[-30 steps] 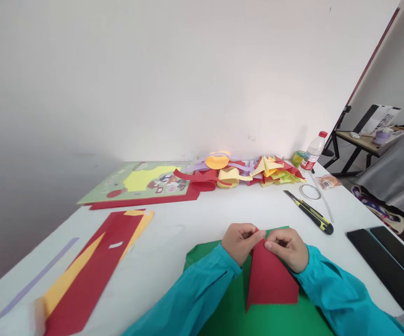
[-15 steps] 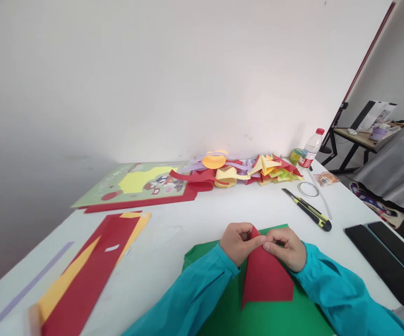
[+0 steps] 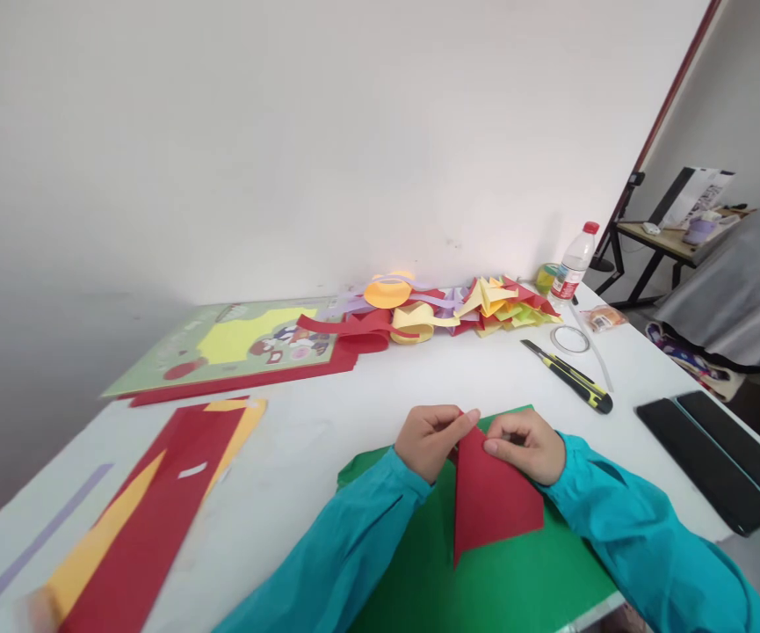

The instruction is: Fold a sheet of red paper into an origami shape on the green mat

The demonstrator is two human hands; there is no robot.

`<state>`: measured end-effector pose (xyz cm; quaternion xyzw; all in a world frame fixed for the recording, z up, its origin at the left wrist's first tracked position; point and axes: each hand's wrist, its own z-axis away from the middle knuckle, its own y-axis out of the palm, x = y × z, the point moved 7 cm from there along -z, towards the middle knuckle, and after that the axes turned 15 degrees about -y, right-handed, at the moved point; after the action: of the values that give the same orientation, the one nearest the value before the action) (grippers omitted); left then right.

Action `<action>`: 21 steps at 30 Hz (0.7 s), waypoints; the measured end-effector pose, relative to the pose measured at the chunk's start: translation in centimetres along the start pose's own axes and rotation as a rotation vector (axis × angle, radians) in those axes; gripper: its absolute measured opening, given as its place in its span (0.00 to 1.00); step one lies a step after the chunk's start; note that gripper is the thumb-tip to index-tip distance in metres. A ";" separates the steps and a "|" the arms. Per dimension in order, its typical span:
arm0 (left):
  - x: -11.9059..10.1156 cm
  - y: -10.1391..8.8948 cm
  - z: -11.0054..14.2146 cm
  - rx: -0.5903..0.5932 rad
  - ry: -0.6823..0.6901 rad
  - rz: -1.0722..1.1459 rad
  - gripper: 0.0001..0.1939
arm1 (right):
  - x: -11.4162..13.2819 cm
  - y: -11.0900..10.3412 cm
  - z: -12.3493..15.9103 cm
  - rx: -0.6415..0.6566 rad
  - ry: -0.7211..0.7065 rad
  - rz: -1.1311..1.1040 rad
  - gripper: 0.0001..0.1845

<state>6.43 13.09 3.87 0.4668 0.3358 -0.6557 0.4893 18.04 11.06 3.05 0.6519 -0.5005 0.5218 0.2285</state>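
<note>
Head view: one red folded paper (image 3: 502,501), narrow end uppermost, held at that end by two bare hands; its wider body extends below the grip, toward the wearer, over a green sheet (image 3: 524,576). Whether its lower edge touches that sheet is hard to judge from this angle.

Left hand (image 3: 433,440): thumb and fingers pinched together on the red folded paper at its upper tip. Right hand (image 3: 528,447): thumb and bent fingers clamped on the upper right edge, just beside the left thumb. Both wrists in turquoise sleeves (image 3: 353,523).

White table (image 3: 280,510), right side: utility knife (image 3: 570,380), beyond the right hand; tape ring (image 3: 553,334), near the knife; bottle (image 3: 570,268), upright, red cap.

Along the wall: assorted paper shapes (image 3: 386,293), red, yellow, orange and lilac.

Left side: long red sheet (image 3: 148,527), with orange strips (image 3: 112,532) beside and partly over it; one lilac strip (image 3: 40,545), farther left.
</note>
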 end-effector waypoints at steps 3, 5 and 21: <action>-0.2 -0.1 0.1 0.000 0.013 0.006 0.20 | -0.1 0.0 -0.1 0.003 0.013 -0.009 0.21; -0.6 -0.4 0.1 -0.015 0.068 -0.034 0.19 | 0.0 0.0 -0.3 0.007 0.000 -0.003 0.22; -0.7 -0.9 0.4 -0.120 0.094 -0.069 0.11 | 0.0 -0.2 -0.4 0.013 -0.026 -0.001 0.21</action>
<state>5.57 13.23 4.67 0.4550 0.4131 -0.6281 0.4772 18.02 11.48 3.26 0.6605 -0.4996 0.5163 0.2180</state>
